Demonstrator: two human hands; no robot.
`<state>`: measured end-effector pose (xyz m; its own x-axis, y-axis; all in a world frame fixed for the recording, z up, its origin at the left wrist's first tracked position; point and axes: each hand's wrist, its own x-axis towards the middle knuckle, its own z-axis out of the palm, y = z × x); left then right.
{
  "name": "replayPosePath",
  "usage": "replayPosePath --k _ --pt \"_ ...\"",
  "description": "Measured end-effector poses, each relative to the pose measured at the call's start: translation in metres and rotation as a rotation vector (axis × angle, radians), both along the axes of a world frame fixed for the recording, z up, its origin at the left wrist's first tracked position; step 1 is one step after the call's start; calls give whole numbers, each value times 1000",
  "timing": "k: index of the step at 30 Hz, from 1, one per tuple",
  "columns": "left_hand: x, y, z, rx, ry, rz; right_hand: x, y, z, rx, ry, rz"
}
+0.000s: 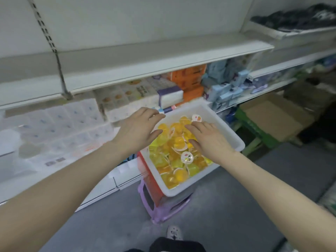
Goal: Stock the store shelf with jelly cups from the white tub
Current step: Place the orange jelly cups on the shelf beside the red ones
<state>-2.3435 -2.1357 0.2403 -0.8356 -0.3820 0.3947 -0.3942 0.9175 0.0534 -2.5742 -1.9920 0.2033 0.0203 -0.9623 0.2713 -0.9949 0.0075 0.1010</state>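
L grip (pixel 140 128) & R grip (pixel 209 140): both arms extended fwd, fingers spread, palms down.

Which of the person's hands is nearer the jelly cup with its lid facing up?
Right. The right hand lies just beside that jelly cup; the left hand hovers over the tub's far-left edge.

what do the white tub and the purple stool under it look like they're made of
White tub: likely plastic, smooth and matte, with a thick rolled rim and rounded corners. Purple stool: probably moulded plastic, slightly glossy, with cut-out slots in its side.
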Motion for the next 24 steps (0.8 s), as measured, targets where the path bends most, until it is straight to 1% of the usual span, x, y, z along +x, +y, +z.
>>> replayPosePath --k 3,7,11,15,18,22,24 --pt "-52 2 -19 51 -22 -20 -55 8 -15 76 -45 -62" --pt "-109 -2 -48 105 -69 -18 -119 1 -32 111 -93 -93" --pt "-144 -14 -84 191 -146 30 -168 -31 -52 191 -175 -99" --pt "-159 -29 -118 255 -241 107 -199 -76 -72 239 -183 -31" --pt "-162 -36 -140 256 -294 150 -209 -111 -89 267 -84 63" --pt "-158 -41 -160 259 -273 174 -213 -144 -117 307 87 133" --pt "-157 -42 -164 266 -280 164 -213 -152 -126 326 151 134"
